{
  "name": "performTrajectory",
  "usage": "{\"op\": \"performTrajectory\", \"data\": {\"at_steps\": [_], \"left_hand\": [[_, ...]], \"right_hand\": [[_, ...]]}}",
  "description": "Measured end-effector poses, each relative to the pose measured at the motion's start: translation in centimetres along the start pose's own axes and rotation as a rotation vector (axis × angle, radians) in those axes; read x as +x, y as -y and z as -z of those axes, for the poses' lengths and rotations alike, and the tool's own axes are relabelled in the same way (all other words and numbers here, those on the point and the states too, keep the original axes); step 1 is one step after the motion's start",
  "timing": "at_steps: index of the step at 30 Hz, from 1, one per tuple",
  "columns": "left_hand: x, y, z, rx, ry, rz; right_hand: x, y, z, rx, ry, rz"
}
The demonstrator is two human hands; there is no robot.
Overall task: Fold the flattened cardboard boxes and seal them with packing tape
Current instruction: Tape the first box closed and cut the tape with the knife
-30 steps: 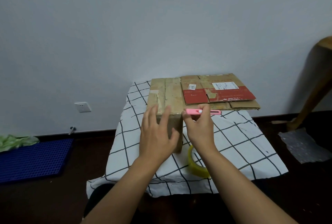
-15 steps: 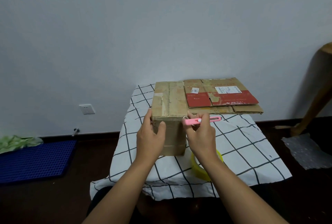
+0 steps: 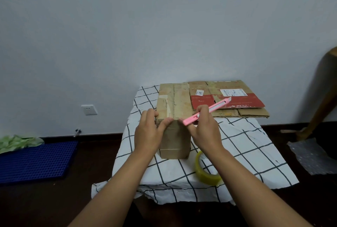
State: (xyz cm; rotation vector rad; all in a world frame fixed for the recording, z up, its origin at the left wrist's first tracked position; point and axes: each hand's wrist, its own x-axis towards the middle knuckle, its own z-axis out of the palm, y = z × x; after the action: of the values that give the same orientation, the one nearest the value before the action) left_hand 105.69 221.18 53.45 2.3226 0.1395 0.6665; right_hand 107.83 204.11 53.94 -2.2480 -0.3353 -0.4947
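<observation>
Cardboard box (image 3: 174, 117) stands folded at the counter's (image 3: 237, 146) middle. Left hand (image 3: 148, 133) has slid from its top to grip the near edge; right hand (image 3: 204, 126), fingers pinching a pink cutter (image 3: 207, 111), has tilted it upward, probably trimming tape. Tape roll (image 3: 207, 169) lies near right; flattened boxes (image 3: 228, 99) wait far right by the wall.

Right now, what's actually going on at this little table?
A person is sealing a folded cardboard box on a table with a checked cloth. The left hand grips the box's near top edge, thumb pressing at the taped seam. The right hand holds a pink utility knife beside that edge. A roll of clear packing tape lies near the box, and flattened cardboard boxes lie behind.
</observation>
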Motion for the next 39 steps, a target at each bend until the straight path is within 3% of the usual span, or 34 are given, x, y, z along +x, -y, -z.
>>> {"op": "performTrajectory", "data": {"at_steps": [6,12,17,23,30,39], "left_hand": [[0.6,1.1,0.1,0.014,0.004,-0.136],[0.6,1.5,-0.4,-0.019,-0.053,-0.161],[0.6,2.7,0.3,-0.284,0.025,-0.053],[-0.3,3.0,0.2,-0.678,0.124,0.135],[-0.4,2.5,-0.2,-0.748,0.061,0.206],[-0.5,1.7,-1.5,-0.870,0.013,0.256]], "right_hand": [[0.3,-0.8,0.0,-0.087,0.003,0.136],[0.2,-1.1,-0.2,-0.065,-0.044,0.227],[0.0,-2.2,0.9,0.240,0.056,0.043],[-0.3,-2.4,0.6,0.535,0.024,-0.134],[-0.2,-2.7,0.6,0.802,0.132,-0.251],[-0.4,-2.7,-1.9,1.110,0.059,-0.377]]}}
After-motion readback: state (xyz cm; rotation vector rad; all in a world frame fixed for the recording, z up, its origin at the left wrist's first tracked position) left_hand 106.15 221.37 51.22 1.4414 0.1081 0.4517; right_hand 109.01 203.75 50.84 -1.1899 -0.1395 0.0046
